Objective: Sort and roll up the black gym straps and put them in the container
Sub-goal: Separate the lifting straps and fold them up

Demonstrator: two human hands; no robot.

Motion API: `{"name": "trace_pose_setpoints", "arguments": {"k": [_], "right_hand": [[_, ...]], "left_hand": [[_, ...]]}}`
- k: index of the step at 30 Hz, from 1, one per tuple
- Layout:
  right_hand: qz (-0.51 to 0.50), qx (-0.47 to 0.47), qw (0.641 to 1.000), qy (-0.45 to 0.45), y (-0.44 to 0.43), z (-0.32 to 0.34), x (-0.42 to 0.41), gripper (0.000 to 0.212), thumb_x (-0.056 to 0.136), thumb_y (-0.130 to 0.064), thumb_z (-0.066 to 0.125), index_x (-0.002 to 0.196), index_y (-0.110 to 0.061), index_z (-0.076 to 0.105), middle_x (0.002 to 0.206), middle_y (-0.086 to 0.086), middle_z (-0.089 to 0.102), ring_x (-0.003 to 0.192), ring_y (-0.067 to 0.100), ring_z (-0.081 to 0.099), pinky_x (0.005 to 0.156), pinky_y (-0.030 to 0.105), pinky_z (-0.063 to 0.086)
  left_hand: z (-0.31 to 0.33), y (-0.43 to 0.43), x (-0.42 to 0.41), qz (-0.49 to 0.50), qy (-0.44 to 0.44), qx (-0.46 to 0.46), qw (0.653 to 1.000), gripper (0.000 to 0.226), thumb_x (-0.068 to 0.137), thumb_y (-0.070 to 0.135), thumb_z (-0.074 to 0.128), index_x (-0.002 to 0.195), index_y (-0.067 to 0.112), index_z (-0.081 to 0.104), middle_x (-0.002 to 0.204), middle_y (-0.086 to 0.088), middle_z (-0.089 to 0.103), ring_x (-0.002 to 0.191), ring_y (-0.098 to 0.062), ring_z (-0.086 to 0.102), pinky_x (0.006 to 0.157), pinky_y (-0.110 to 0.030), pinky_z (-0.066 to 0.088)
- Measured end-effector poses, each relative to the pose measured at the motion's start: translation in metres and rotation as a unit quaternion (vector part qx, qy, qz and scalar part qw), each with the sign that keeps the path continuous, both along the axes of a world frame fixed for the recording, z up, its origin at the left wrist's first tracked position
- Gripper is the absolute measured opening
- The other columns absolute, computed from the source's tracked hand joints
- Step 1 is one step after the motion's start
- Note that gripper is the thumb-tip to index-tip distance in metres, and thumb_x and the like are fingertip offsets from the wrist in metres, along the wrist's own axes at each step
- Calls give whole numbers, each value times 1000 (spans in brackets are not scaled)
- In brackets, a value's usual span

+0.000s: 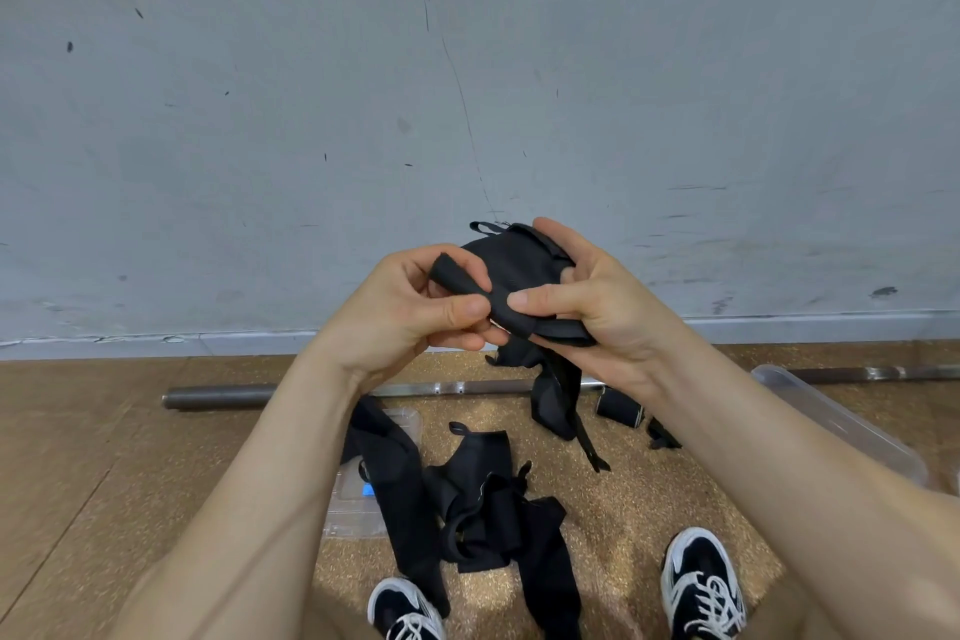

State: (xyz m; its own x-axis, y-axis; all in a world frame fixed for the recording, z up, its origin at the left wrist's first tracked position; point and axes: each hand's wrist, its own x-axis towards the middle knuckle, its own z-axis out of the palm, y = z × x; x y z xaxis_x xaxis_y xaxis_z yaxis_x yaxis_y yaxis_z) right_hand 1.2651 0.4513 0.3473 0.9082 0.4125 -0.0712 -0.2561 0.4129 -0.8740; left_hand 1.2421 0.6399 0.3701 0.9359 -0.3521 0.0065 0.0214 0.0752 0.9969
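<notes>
I'm rolling strap (511,257) | L hand (410,307) pinching rolled end, R hand (597,296) gripping loose part | aiming for tight wraps, edges flush

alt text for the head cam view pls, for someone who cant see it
The left hand and right hand pinch a partly rolled black gym strap before a grey wall. More loose straps lie on the floor below, near a steel bar and a clear container at right.
</notes>
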Motion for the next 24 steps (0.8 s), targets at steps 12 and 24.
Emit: {"name": "trace_pose_setpoints", "arguments": {"k": [12,24], "right_hand": [[-87,-76,987,-112,5,-3,0,100,74,21,68,148,-33,29,134,10,54,108,22,67,81,35,58],[-101,-201,956,-189,9,-6,-2,110,50,-20,81,140,-52,28,136,0,46,119,21,59,91,47,57]], "left_hand": [[-7,-23,5,209,-23,68,975,19,87,-2,68,87,9,53,67,0,63,65,-17,70,57,-26,57],[-10,-31,5,232,-66,155,958,12,86,0,70,88,9,62,75,-8,60,56,-16,64,51,-29,58]]}}
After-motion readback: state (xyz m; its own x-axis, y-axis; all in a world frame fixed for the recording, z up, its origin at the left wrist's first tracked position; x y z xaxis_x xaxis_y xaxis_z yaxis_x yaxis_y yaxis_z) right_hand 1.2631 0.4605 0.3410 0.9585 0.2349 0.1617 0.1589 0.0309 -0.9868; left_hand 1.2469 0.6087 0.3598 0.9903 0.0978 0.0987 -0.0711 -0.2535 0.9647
